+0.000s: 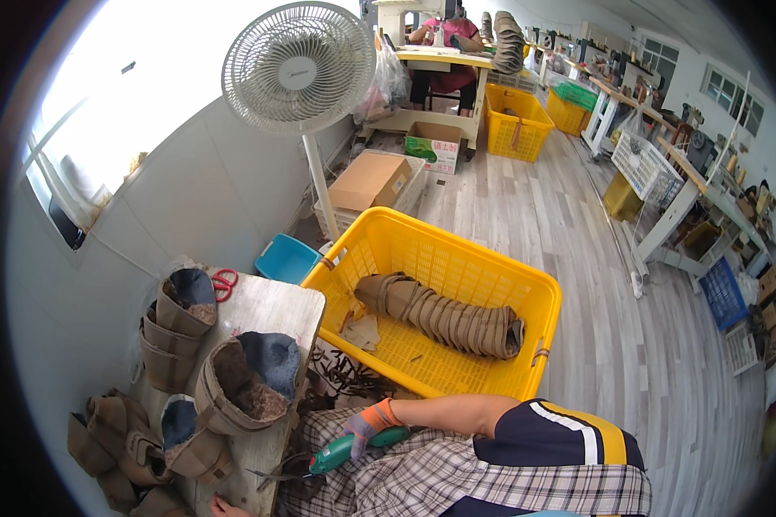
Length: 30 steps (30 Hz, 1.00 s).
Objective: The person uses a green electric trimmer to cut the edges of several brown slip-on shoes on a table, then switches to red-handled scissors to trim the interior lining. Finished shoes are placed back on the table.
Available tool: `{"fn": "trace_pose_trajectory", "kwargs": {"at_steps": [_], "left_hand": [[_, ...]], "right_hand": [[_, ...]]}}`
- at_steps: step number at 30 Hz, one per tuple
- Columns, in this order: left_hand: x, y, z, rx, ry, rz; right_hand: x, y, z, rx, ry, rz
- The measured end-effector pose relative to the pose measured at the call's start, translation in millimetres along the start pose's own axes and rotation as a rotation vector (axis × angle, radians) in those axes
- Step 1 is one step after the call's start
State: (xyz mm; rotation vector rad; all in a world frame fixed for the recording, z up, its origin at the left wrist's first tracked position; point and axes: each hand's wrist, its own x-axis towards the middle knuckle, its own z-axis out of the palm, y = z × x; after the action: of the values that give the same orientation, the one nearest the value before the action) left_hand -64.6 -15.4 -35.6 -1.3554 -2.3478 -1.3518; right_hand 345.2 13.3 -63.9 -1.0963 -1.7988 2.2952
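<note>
My right hand (369, 426), in an orange and grey glove, is wrapped round green electric scissors (334, 454) above my checked apron. Their dark metal blades (278, 476) point left, over the edge of the wooden bench (263, 297). Just the fingertips of my left hand (226, 508) show at the bottom edge, by the bench's near end; whether they hold something is hidden. Beyond them stand brown boot uppers with fleece lining (241, 388), one of them spread open with a blue-grey lining. Another brown upper (194, 444) lies nearer.
More uppers (116, 439) are heaped left of the bench. Red-handled scissors (224, 284) lie at its far end. A yellow basket (457, 246) holds a nested row of brown uppers (440, 314). Dark scraps (345, 375) litter the floor. Behind are a fan (298, 73) and a person at a sewing machine.
</note>
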Motion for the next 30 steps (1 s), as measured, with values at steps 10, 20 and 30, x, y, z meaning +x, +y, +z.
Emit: {"fn": "trace_pose_trajectory", "kwargs": {"at_steps": [10,20,30], "left_hand": [[-2,24,-8,-0.054,-0.065,-0.037],[-1,8,-1,-0.031,-0.02,-0.008],[-1,-2,3,-0.027,0.01,-0.01]], "right_hand": [[9,9,-6,0.022,-0.062,0.064],[-1,-3,0,-0.005,-0.01,0.027],[10,10,-1,-0.02,0.007,-0.01]]}}
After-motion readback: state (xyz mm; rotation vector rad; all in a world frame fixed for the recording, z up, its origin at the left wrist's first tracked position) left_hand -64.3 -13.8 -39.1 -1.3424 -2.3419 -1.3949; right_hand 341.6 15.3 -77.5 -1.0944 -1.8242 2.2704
